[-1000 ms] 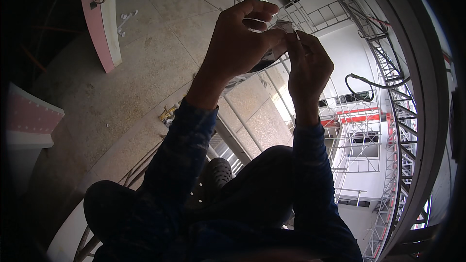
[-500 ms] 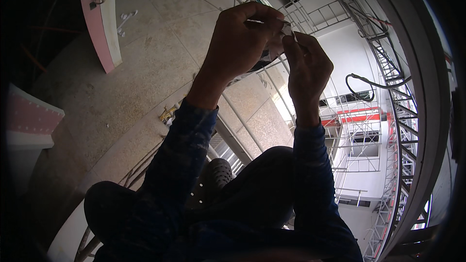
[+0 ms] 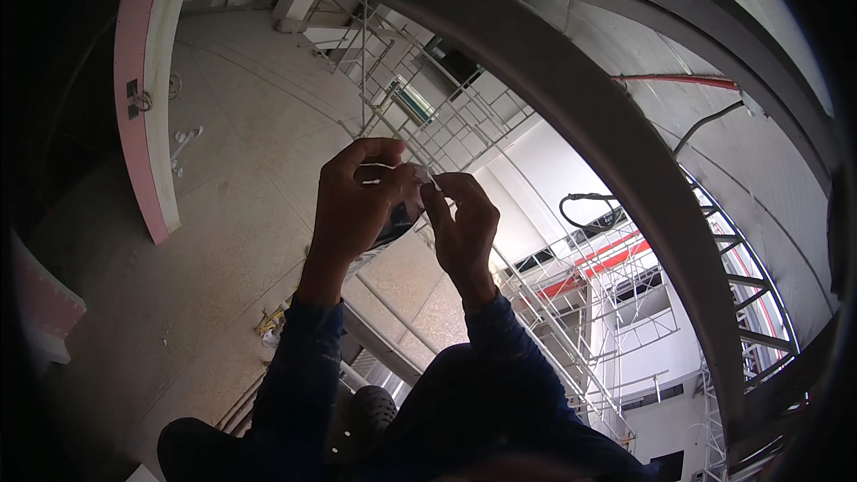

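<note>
One thin, creased sheet (image 3: 419, 173) bridges the curled left hand (image 3: 351, 205) and pinching right hand (image 3: 466, 226).

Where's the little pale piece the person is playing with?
In the head view, the little pale piece is just above the picture's middle, between the left hand and the right hand, right by their fingertips.

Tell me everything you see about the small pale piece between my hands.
The small piece looks thin and greyish, perhaps plastic film, with an angular upper edge. The right hand holds it up, the left hand close against it. They hide part of it, leaving its full shape unclear.
</note>
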### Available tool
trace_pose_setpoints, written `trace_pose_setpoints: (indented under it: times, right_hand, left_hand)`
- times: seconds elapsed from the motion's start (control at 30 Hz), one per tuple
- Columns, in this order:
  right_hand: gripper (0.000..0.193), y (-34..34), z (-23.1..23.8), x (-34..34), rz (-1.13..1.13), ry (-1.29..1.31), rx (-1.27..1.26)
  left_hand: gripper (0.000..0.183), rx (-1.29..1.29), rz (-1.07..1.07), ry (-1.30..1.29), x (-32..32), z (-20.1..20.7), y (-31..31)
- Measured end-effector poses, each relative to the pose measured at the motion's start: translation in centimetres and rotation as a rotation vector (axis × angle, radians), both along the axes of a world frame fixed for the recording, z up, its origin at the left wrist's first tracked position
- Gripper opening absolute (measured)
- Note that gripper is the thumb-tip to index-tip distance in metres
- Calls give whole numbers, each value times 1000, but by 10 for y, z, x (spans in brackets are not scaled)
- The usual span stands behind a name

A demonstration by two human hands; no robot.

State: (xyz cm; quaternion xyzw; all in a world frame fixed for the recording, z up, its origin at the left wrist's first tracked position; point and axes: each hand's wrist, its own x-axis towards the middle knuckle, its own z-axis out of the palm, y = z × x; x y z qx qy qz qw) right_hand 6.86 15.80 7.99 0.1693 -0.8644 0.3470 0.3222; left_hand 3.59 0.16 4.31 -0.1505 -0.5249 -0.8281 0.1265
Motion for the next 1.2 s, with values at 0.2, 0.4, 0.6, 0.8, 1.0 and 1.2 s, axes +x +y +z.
trace_pose_setpoints:
  times: [0.2, 0.4, 0.6, 0.8, 1.0, 1.2]
  right_hand:
    - [18, 6, -1, 1, -85, -32, 36]
    - [17, 20, -11, -10, -133, -58, -49]
    - [17, 22, -21, -20, -103, 50, -46]
    - [18, 18, -30, -23, -52, 143, -8]
    - [21, 25, -52, -34, -41, 219, 63]
    - [23, 37, -60, -31, -81, 243, 210]
  left_hand:
    - [34, 102, 77, -23, -8, 5, -21]
    - [27, 286, 608, 308, 15, 46, -66]
    - [15, 89, 604, 723, 37, 136, -86]
    - [47, -341, 417, 873, 1, 243, -73]
    - [92, -615, 315, 651, -56, 317, -66]
    - [108, -873, -266, 314, -49, 318, -54]
